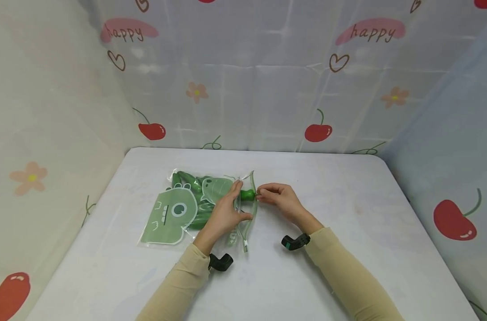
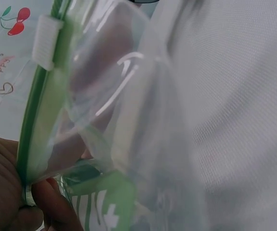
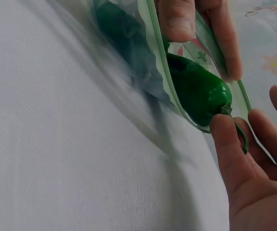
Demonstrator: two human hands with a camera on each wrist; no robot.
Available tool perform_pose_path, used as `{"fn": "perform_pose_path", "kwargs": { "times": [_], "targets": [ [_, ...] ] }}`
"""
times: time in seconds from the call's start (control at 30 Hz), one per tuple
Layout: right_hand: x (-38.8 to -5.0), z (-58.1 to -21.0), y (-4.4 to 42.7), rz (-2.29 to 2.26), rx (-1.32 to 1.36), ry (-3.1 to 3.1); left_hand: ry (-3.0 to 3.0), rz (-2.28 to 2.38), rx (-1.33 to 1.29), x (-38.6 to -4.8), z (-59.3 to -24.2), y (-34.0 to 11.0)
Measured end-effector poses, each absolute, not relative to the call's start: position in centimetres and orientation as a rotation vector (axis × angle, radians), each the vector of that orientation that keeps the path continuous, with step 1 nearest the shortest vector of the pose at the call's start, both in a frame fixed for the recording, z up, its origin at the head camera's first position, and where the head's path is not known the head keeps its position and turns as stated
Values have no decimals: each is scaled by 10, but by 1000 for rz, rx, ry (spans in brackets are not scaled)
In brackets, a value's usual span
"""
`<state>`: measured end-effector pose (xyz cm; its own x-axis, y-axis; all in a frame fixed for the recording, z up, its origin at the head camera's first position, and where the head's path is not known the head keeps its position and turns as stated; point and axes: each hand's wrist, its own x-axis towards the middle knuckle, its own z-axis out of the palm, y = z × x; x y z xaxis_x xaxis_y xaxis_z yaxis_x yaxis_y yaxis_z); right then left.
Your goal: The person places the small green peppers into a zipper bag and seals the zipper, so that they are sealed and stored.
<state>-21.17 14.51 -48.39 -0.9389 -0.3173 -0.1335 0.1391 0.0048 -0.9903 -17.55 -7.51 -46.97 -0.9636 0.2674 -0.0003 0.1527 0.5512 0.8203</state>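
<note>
A clear slider bag (image 1: 159, 227) with green cartoon prints lies on the table, several green peppers (image 1: 193, 183) inside it. My left hand (image 1: 227, 208) holds the bag by its mouth, thumb and fingers spread along the green-edged opening. A white slider (image 2: 46, 42) sits on the zip strip in the left wrist view. With the thumb and fingertips of my right hand (image 1: 284, 200) I pinch the stem end of one green pepper (image 3: 198, 89). That pepper lies in the bag's mouth, stem outward, its body mostly inside.
The bag rests on a white table (image 1: 327, 276). Behind it hangs a pale curtain (image 1: 247, 89) printed with cherries, flowers and words. Similar sheets stand at both sides. Black camera mounts (image 1: 295, 242) are strapped to both wrists.
</note>
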Motion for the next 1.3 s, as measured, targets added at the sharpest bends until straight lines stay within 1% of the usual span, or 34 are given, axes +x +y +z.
{"fn": "perform_pose_path", "kwargs": {
  "times": [0.47, 0.8, 1.17, 1.3],
  "targets": [
    [-208, -480, 139, -2107, -199, 1716, 2663, 1369, 349, -178, -470, -74],
    [-205, -476, 130, -2124, -215, 1685, 2655, 1381, 340, -179, -470, -74],
    [-205, -478, 111, -2138, -144, 1591, 2673, 1378, 362, -178, -470, -75],
    [-204, -477, 106, -2136, -156, 1570, 2671, 1386, 369, -178, -470, -75]
  ]
}}
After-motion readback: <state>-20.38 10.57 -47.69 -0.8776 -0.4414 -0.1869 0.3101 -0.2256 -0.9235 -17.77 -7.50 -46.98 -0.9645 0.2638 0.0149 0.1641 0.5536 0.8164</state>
